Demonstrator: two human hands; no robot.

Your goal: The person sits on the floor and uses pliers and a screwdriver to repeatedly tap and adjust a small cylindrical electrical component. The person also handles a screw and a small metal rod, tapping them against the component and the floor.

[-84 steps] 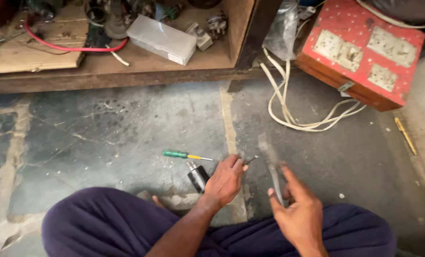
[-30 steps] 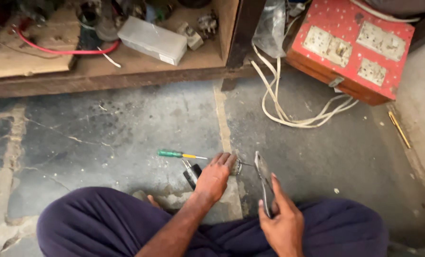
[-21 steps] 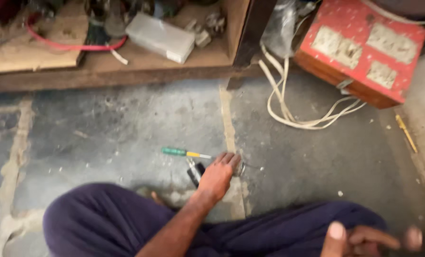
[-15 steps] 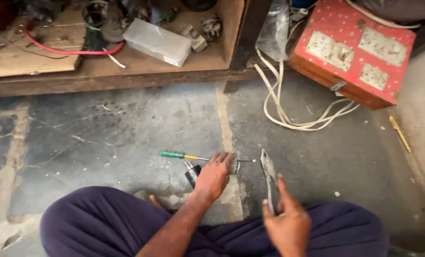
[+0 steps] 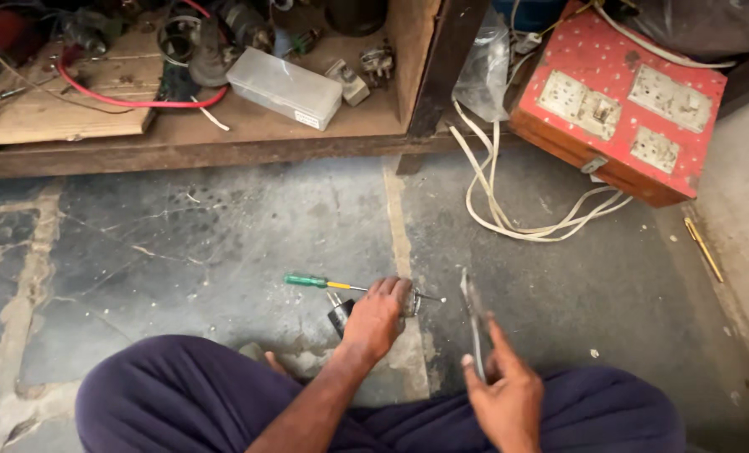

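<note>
My left hand reaches down to the stone floor, its fingers curled over a small metal part that peeks out at the fingertips. A black plug-like piece lies right beside that hand, and a green-handled screwdriver lies just beyond it, its thin shaft running under my fingers. My right hand is raised over my lap and grips a pair of grey pliers, jaws pointing away from me. My legs in dark purple trousers are crossed below.
A red wooden switchboard box with pale sockets leans at the upper right, and a looped white cable lies in front of it. A low wooden shelf holds a clear plastic box, a red wire and tools. A yellow pencil-like stick lies at the right.
My right hand dropped low and out to the right, then came back up with the pliers held upright beside my left hand. My left hand stayed on the metal part.
</note>
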